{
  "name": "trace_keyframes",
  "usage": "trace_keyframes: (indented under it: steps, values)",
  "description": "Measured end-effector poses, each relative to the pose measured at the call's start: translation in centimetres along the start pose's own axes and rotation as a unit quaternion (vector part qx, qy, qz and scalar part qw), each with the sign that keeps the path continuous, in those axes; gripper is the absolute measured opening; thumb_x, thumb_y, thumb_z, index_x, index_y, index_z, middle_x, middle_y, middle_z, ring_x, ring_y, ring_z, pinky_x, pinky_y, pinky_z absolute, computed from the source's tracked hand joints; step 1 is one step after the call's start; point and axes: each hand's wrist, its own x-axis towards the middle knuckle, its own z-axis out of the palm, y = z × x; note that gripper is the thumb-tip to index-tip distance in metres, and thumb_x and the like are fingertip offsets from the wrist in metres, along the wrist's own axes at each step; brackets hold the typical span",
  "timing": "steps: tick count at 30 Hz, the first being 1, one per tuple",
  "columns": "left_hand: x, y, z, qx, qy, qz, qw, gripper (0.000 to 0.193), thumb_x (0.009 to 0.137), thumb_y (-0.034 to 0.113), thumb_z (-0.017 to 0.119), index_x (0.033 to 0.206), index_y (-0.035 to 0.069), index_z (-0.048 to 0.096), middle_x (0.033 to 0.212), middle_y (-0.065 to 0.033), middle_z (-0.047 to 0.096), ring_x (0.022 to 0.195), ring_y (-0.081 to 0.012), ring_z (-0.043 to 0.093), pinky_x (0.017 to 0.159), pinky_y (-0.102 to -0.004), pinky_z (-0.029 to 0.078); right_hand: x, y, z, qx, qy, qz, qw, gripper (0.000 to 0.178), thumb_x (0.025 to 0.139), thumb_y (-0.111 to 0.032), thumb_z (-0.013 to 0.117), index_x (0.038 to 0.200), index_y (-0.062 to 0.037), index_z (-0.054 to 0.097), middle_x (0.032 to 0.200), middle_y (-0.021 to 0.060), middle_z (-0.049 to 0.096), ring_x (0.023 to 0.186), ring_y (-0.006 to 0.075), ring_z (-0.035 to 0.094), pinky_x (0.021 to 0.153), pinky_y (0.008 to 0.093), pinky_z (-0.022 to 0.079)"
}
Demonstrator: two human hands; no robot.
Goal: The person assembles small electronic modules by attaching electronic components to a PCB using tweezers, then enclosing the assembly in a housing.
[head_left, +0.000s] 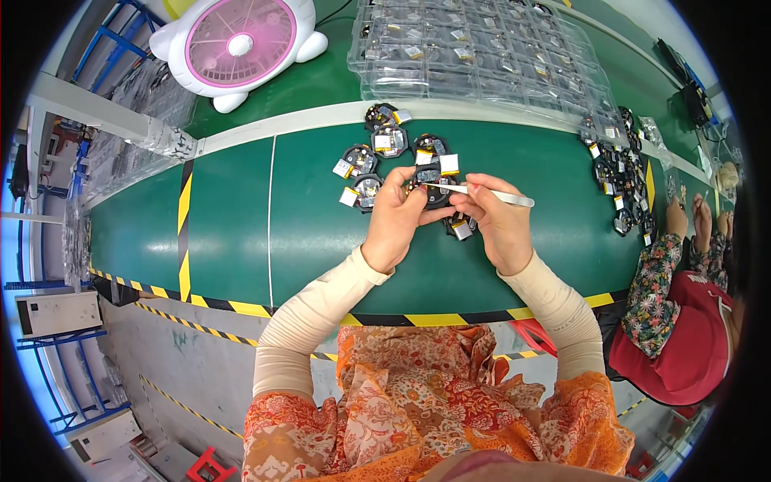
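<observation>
Over the green work surface my left hand [395, 217] grips a round black electronic device [438, 195] with its inner parts exposed. My right hand [499, 221] pinches a pair of white tweezers [506, 197], whose tips reach into the device beside my left thumb. What the tips touch is too small to tell. Similar round black units with silver battery packs lie close around: one at the left [357, 163], another farther back [389, 141], and one just behind my hands [431, 147]. Part of a unit [460, 228] shows beneath my hands.
A white-and-pink fan [241, 44] stands at the back left. Clear plastic trays [482, 52] with small parts lie beyond the white rail. More black units [620, 181] are heaped at the right, near a co-worker's floral sleeve [652, 293]. Yellow-black tape [434, 319] marks the front edge.
</observation>
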Motion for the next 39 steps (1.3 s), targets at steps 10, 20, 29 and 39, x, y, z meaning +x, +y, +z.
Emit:
trace_keyframes:
  steps: [10,20,29,39]
  values:
    - [-0.09,-0.13,-0.33,0.033,-0.014,-0.025,0.999,0.026,0.087,-0.004,0.032,0.112,-0.002,0.04,0.105,-0.0134,0.054,0.093,-0.0222,0.059,0.079,-0.0387,0.054,0.52,-0.68,-0.52,-0.023,-0.029,-0.005,0.999,0.02,0.084,-0.003,0.053,0.102,0.0061,0.054,0.091,0.016,0.06,0.079,0.0222,0.063,0.07,0.0279,0.053]
    - [0.01,-0.13,-0.21,0.013,-0.015,-0.003,1.0,0.024,0.087,-0.003,0.035,0.111,-0.005,0.036,0.104,-0.0146,0.053,0.092,-0.0224,0.059,0.078,-0.035,0.055,0.44,-0.41,-0.56,-0.01,-0.018,0.015,1.0,0.022,0.084,-0.004,0.052,0.103,0.0066,0.052,0.092,0.0149,0.059,0.079,0.0215,0.063,0.07,0.028,0.053]
    - [0.0,-0.11,-0.04,0.027,-0.011,0.008,1.0,0.023,0.087,-0.004,0.035,0.11,-0.006,0.036,0.104,-0.0149,0.053,0.092,-0.0226,0.059,0.079,-0.036,0.055,0.18,-0.2,-0.37,0.016,-0.006,0.011,1.0,0.022,0.085,-0.004,0.052,0.104,0.0065,0.051,0.092,0.014,0.059,0.079,0.0215,0.063,0.071,0.0272,0.052]
    - [0.06,-0.28,-0.16,0.02,-0.014,0.01,1.0,0.023,0.087,-0.004,0.035,0.109,-0.005,0.036,0.105,-0.0145,0.052,0.093,-0.0223,0.058,0.08,-0.0368,0.054,-0.22,0.04,-0.18,0.026,0.003,0.004,1.0,0.023,0.085,-0.004,0.05,0.104,0.0089,0.05,0.094,0.0188,0.059,0.082,0.024,0.063,0.073,0.028,0.052]
